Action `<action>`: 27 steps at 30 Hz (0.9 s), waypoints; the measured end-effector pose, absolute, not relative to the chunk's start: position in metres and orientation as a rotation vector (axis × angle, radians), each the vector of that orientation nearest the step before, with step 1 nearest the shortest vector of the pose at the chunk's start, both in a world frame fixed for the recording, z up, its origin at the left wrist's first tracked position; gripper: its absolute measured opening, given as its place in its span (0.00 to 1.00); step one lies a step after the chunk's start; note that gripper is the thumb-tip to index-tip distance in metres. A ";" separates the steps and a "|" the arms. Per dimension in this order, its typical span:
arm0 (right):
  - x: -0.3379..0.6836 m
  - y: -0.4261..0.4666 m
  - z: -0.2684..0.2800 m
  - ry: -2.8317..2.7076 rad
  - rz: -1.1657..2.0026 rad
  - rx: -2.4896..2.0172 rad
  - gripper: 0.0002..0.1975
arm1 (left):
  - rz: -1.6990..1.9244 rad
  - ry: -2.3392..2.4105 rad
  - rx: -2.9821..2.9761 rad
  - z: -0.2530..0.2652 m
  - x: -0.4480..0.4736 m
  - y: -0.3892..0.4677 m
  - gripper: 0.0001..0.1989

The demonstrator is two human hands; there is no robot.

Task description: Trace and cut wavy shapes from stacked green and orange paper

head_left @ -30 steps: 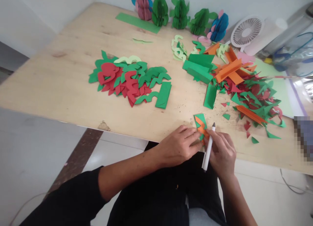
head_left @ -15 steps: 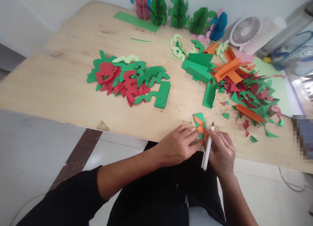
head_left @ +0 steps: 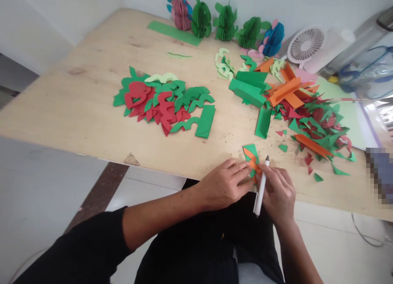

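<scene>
A wavy orange paper cutout (head_left: 252, 158) lies over a small green paper strip (head_left: 250, 148) at the table's front edge. My left hand (head_left: 225, 183) pinches the near part of these papers, its fingertips touching the orange piece. My right hand (head_left: 280, 192) holds a white pen (head_left: 261, 190), which leans with its dark tip pointing away from me. The fingers of that hand also reach the right side of the orange cutout. The lower ends of both papers are hidden behind my fingers.
Red and green wavy cutouts (head_left: 166, 100) lie in a pile to the left, beside a folded green strip (head_left: 205, 121). Paper scraps (head_left: 322, 124) and folded orange strips (head_left: 285, 91) are heaped right. Paper honeycomb figures (head_left: 225, 24) and a white fan (head_left: 307, 42) stand behind.
The orange cutout has shifted slightly and lies flatter over the green strip. Both hands stay almost in place, the pen still in the right one. The whole view has tilted a little.
</scene>
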State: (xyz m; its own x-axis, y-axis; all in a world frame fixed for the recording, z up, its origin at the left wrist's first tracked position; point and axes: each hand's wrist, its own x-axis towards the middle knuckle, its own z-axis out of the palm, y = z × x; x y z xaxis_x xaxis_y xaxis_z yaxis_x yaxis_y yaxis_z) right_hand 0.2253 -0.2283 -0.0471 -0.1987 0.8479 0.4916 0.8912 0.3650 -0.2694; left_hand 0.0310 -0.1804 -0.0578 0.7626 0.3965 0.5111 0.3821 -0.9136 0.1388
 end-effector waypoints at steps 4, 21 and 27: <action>0.225 -0.229 -0.045 -2.062 -0.072 -1.517 0.17 | 0.811 0.640 2.924 -0.056 0.030 -0.180 0.10; 0.221 -0.196 -0.033 -2.274 0.070 -1.387 0.18 | 0.802 0.651 2.860 -0.047 0.030 -0.178 0.11; 0.223 -0.196 -0.035 -2.287 0.063 -1.365 0.19 | 0.813 0.660 2.843 -0.046 0.030 -0.178 0.10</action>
State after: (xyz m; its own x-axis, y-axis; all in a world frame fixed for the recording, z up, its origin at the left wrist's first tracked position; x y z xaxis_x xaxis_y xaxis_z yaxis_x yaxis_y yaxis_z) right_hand 0.2231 -0.1963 -0.0346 -0.3927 0.8412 0.3717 0.8195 0.5035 -0.2738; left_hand 0.0304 -0.1779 -0.0462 0.7618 0.4376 0.4777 0.3776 -0.8991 0.2214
